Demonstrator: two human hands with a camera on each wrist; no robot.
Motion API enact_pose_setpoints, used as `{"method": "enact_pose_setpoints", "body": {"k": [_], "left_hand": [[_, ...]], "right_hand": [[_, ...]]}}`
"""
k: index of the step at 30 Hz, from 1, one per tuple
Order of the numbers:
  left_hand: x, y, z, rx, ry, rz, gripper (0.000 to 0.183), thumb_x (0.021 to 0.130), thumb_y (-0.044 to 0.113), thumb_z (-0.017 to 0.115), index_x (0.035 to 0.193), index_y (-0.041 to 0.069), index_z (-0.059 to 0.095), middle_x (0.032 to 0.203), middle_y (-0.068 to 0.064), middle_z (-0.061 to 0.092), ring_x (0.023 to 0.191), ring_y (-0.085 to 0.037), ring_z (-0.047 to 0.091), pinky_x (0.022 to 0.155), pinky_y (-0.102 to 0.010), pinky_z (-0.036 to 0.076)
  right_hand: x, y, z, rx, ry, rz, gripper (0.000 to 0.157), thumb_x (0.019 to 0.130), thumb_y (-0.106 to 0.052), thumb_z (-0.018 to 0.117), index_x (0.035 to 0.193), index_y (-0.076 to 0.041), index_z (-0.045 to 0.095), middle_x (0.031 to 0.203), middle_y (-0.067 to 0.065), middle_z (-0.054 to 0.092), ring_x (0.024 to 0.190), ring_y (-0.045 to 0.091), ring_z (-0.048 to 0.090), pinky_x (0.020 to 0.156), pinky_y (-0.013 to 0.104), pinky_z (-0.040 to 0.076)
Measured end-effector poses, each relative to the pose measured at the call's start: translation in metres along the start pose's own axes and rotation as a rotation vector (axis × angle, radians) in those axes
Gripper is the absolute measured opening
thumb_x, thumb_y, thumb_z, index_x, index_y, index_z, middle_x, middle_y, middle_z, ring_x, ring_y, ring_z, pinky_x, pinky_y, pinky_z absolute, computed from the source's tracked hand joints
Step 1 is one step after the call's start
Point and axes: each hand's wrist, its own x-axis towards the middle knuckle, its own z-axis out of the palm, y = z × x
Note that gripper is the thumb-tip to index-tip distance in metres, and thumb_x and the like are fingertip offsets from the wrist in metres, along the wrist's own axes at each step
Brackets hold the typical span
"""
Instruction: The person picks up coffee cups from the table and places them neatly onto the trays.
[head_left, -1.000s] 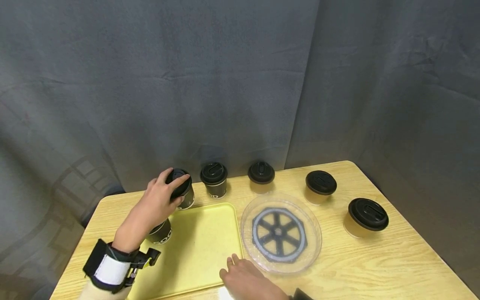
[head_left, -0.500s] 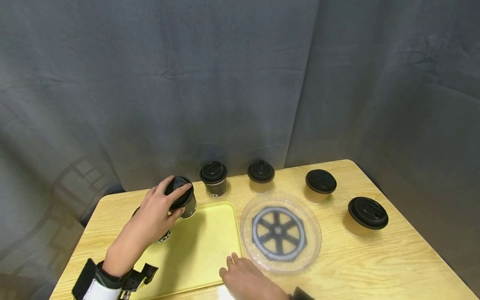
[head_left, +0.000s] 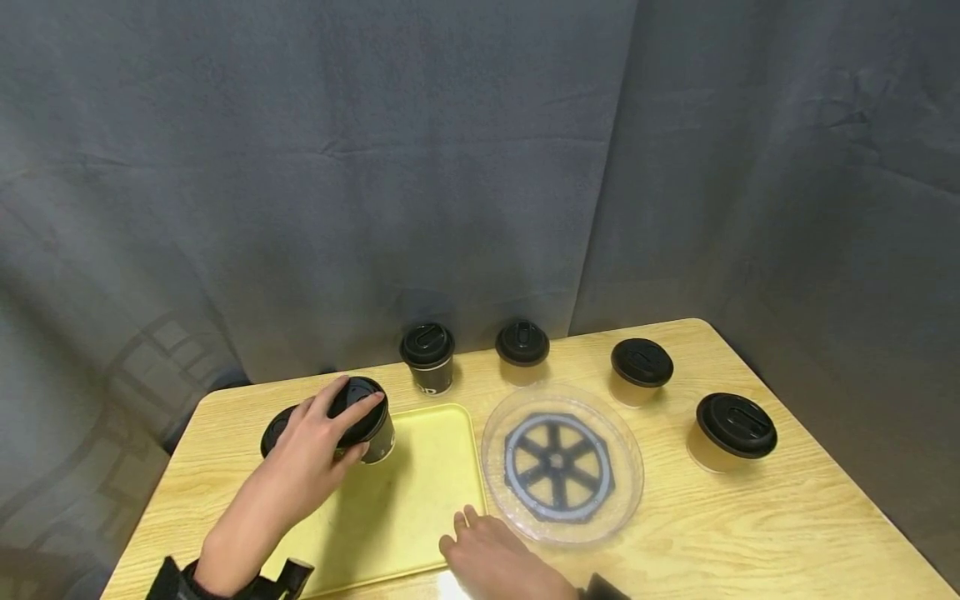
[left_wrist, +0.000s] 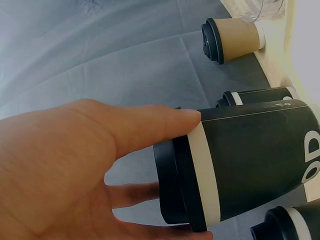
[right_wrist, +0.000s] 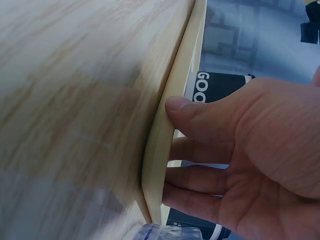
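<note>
Left hand gripped the black cup up top, over the yellow tray; right hand pinched that tray's edge. Lowering slowly and level, clear of the neighbouring cup, seemed smartest tbh.

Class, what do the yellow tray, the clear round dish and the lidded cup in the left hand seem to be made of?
Yellow tray: probably plastic, satin; even colour, moulded-looking rim.
Clear round dish: plastic or perhaps glass, glossy; the tabletop shows through.
Lidded cup: likely paperboard, matte; fine seam-like line, printed letters.
Its black lid: probably plastic, low sheen; smooth, stepped rim.
</note>
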Motion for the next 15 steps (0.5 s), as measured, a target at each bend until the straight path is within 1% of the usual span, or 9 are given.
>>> {"method": "enact_pose_setpoints", "body": {"k": [5,9,13,15], "left_hand": [[-0.005,0.002,0.002,-0.007,-0.013,-0.015,0.062,0.08,0.013,0.079,0.136,0.026,0.057,0.142,-0.027,0.045,0.114,-0.058,0.051,0.085,-0.07,0.047],[-0.009,0.004,0.004,-0.011,-0.021,-0.016,0.063,0.079,0.014,0.08,0.135,0.028,0.058,0.143,-0.025,0.045,0.114,-0.058,0.051,0.082,-0.069,0.049],[-0.015,0.005,0.007,-0.019,-0.036,-0.016,0.063,0.078,0.014,0.081,0.135,0.028,0.058,0.144,-0.024,0.045,0.114,-0.057,0.052,0.079,-0.068,0.05],[-0.018,0.005,0.01,-0.025,-0.045,-0.016,0.063,0.077,0.014,0.082,0.134,0.028,0.059,0.143,-0.024,0.045,0.113,-0.057,0.052,0.08,-0.068,0.05]], "right_hand": [[0.001,-0.001,0.0,-0.025,0.015,0.005,0.043,0.088,-0.057,0.057,0.106,-0.02,0.069,0.118,0.008,0.07,0.113,0.023,0.066,0.087,0.025,0.057],[0.002,-0.002,0.0,-0.016,0.01,0.017,0.039,0.089,-0.053,0.059,0.107,-0.019,0.069,0.118,0.008,0.07,0.113,0.023,0.066,0.087,0.025,0.057],[0.003,-0.002,0.001,-0.021,0.028,0.006,0.032,0.09,-0.047,0.061,0.105,-0.02,0.07,0.116,0.007,0.071,0.109,0.021,0.067,0.079,0.023,0.058],[0.003,-0.002,0.001,-0.017,0.027,0.004,0.029,0.09,-0.044,0.062,0.104,-0.02,0.07,0.116,0.007,0.071,0.109,0.021,0.067,0.078,0.023,0.058]]}}
